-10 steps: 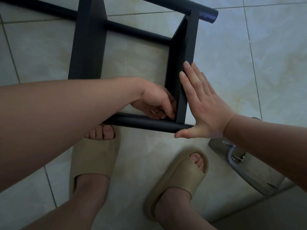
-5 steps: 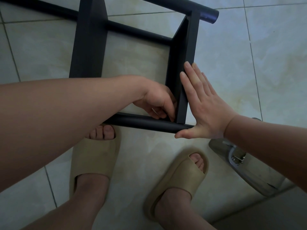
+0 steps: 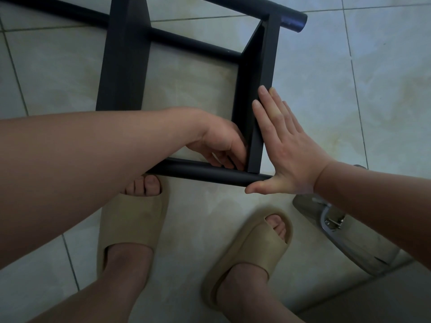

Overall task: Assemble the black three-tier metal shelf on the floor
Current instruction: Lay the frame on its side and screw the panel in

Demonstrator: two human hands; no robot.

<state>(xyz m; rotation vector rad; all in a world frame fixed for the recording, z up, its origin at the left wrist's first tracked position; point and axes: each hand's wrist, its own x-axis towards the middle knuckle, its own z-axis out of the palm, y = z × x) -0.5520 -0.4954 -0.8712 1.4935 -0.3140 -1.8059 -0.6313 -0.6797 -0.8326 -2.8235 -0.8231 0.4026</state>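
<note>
The black metal shelf lies on its side on the tiled floor. Its end panel (image 3: 256,73) stands between a near tube (image 3: 198,170) and a far tube (image 3: 268,10). A second panel (image 3: 126,61) is further left. My left hand (image 3: 219,141) reaches into the inner corner where the end panel meets the near tube. Its fingers are curled tight there around something small and mostly hidden. My right hand (image 3: 286,150) lies flat against the outer face of the end panel, fingers straight, with the thumb at the near tube's end.
My feet in beige slippers (image 3: 130,220) (image 3: 251,250) stand just in front of the near tube. A grey metal piece with a bracket (image 3: 345,231) lies on the floor at the right, under my right forearm. Pale tiles surround the shelf.
My left hand's fingers have shifted slightly at the inner corner. My right hand and the shelf have stayed where they were.
</note>
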